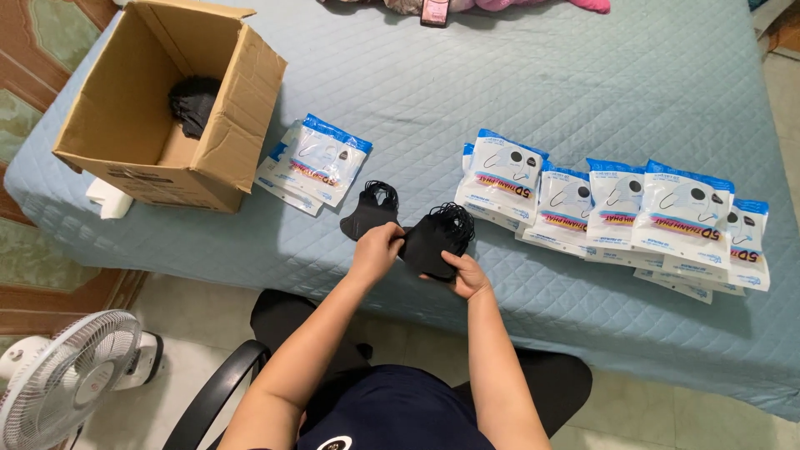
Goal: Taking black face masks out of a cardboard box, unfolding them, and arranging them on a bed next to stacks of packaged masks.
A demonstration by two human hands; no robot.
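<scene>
A stack of black face masks (433, 237) rests near the front edge of a bed covered with a light blue quilt (583, 92). My right hand (465, 275) grips the stack from below and my left hand (377, 250) pinches its left side. A smaller bunch of black masks (369, 212) lies just left of it, touching my left fingers. To the right lies a row of several white-and-blue mask packets (617, 212). A small pile of the same packets (321, 167) lies to the left.
An open cardboard box (142, 150) with black masks (196, 104) inside stands at the bed's left end. A white fan (67, 375) stands on the floor at lower left. A black chair arm (212, 392) is beside me. Pink items and a phone (435, 12) lie at the far edge.
</scene>
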